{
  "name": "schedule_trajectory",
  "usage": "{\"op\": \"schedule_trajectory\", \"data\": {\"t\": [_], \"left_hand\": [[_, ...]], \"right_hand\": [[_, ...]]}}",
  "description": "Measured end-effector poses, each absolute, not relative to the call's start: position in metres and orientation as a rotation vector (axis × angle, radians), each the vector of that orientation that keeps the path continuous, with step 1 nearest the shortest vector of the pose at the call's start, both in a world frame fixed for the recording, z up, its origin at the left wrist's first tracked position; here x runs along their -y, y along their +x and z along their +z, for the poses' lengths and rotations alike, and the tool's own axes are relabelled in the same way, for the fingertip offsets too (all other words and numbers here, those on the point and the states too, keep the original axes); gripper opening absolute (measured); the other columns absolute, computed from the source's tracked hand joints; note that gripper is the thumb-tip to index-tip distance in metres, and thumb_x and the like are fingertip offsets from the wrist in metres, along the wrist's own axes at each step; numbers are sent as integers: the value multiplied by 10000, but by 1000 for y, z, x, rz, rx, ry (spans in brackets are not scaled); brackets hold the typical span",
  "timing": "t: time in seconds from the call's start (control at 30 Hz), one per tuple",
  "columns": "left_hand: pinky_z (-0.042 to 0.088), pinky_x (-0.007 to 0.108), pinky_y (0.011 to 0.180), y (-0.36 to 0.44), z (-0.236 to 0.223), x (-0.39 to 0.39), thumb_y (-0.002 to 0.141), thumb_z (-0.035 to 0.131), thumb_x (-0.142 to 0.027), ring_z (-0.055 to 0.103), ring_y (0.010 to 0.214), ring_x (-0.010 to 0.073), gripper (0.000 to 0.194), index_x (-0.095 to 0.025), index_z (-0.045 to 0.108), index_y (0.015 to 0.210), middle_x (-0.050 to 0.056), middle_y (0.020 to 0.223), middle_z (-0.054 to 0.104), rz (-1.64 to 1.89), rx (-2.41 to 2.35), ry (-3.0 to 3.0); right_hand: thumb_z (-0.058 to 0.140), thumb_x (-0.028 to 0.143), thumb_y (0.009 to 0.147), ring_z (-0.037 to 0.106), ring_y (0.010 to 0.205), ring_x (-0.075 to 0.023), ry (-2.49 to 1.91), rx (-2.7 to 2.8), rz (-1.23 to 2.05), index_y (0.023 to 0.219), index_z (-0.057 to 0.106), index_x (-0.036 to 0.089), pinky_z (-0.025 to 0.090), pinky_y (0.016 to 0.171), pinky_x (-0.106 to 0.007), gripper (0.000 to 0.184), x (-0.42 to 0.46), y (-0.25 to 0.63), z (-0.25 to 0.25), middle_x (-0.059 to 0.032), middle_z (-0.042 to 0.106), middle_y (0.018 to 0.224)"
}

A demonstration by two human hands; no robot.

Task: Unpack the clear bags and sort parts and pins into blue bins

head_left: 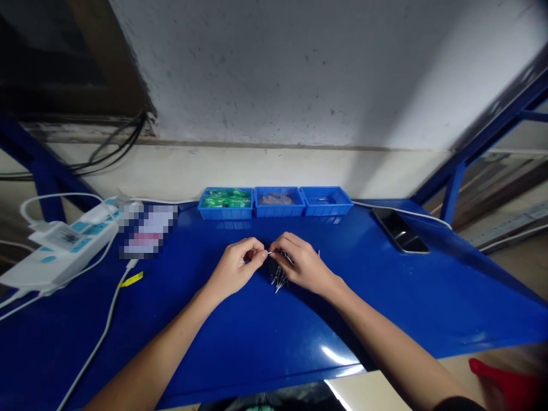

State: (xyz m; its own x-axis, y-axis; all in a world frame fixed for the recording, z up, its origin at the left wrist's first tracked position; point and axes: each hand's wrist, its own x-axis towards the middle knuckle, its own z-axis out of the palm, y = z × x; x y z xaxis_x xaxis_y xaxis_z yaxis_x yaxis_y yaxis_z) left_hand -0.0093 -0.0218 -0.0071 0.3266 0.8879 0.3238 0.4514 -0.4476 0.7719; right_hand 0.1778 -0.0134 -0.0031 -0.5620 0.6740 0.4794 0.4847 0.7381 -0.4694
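Observation:
My left hand (240, 264) and my right hand (306, 265) meet above the middle of the blue table. Both are closed in a pinch, fingertips almost touching. Between them shows a short bit of a thin metal rod (269, 253), gripped from either side; the rest of it is covered by my fingers. A loose heap of thin metal rods (279, 281) lies on the table below my right hand, which hides part of it. Their exact kind is too small to tell.
Behind my hands stand three blue bins: one with green plastic packets (226, 198), one with brownish-grey contents (276, 198), and a right bin (327, 210). A phone (401, 231) lies to the right. A white power strip (55, 257) and cables (100, 342) occupy the left.

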Motion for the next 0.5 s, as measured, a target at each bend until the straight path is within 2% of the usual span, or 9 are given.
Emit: {"op": "schedule_trajectory", "data": {"t": [0.13,0.3,0.4,0.5], "left_hand": [[418,229,623,-10,-7,22,904,434,-314,555,647,125,270,-172,575,723,-10,678,595,992,-1270,2092],[425,217,616,-14,-5,23,870,514,-295,580,656,124,129,-199,601,876,-12,711,625,1067,-1333,2184],[417,209,570,-14,-7,24,868,516,-285,583,659,124,115,-205,596,885,-4,727,618,1074,-1311,2216],[439,224,622,-12,-9,25,864,526,-290,583,674,126,115,-208,588,914,-2,738,611,1088,-1292,2240]], "right_hand": [[424,205,921,526,777,-165,-897,2271,356,890,535,187,415,708,-287,116,13,178,-2,-64,572,847],[387,207,923,506,740,-165,-982,2214,307,845,506,188,410,684,-285,144,12,179,-3,-56,542,814],[362,174,911,482,690,-155,-1010,2189,310,822,459,191,398,650,-276,132,12,179,-3,-42,506,785],[355,158,895,461,660,-150,-1001,2184,302,798,424,199,380,627,-270,126,13,177,-3,-28,478,754]]}}
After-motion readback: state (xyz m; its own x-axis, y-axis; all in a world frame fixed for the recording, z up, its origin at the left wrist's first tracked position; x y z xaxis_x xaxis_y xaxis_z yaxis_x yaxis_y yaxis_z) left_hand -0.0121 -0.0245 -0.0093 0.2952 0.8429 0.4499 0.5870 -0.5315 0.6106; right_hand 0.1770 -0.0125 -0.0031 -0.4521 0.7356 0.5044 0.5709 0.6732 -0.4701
